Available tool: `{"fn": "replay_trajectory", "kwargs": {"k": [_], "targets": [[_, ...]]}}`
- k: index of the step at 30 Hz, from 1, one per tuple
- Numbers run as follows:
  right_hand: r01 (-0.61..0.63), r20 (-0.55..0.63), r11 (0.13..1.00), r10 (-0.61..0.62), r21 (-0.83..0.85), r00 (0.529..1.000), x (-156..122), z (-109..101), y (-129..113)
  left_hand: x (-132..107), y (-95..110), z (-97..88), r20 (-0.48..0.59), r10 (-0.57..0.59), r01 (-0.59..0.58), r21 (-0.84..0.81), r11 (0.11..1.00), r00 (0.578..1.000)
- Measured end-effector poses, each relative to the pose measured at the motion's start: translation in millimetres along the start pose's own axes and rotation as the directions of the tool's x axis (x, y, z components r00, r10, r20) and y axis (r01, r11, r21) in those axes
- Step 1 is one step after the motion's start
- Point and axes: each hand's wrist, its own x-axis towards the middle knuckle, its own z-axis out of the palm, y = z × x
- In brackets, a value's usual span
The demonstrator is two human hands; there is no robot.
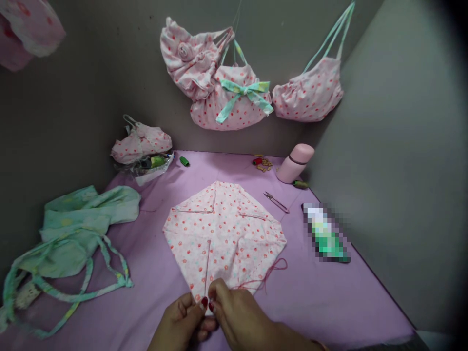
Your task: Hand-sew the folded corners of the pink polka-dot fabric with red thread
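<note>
A pale pink cloth piece (223, 224) with small red flowers lies spread on the table, with folds stitched into its sides. My left hand (183, 317) pinches its near edge between thumb and fingers. Right beside it, my right hand (234, 307) is closed at the same edge, fingertips almost touching the left thumb. Whatever sits between the right fingertips is too small to make out. A loose red thread (270, 273) trails over the cloth from beside my right hand and loops onto the table.
On the purple tablecloth (292, 302) are thread snips (277, 202), a pink flask (296, 163), a dark green spool (301, 185), a green spool (185, 161), a red spool (257, 161) and a pixelated flat object (325, 234). Green fabric (76, 214) with straps lies left. Gathered bags (234, 105) hang behind.
</note>
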Motion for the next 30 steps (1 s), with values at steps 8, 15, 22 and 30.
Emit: {"fn": "replay_trajectory", "kwargs": {"k": [8, 15, 22, 30], "targets": [[0.010, 0.029, 0.924, 0.002, -0.381, 1.000, 12.0, -3.8, -14.7, 4.4, -8.4, -2.1, 0.016, 0.064, -0.064, -0.006, 0.998, 0.998], [0.032, 0.054, 0.950, -0.016, -0.311, 0.998, 14.7, -12.1, -22.3, 3.9, -8.5, -1.3, 0.019, 0.095, -0.096, 0.073, 0.993, 0.995], [-0.041, 0.056, 0.962, 0.058, -0.270, 0.997, 14.6, -17.5, -22.9, -0.5, -0.1, 5.9, 0.004, 0.070, -0.070, 0.061, 0.996, 0.998], [-0.068, 0.027, 0.968, 0.077, -0.243, 0.997, 16.9, -16.1, -21.2, 2.7, -4.8, 1.5, 0.037, 0.087, -0.089, 0.040, 0.995, 0.995]]}}
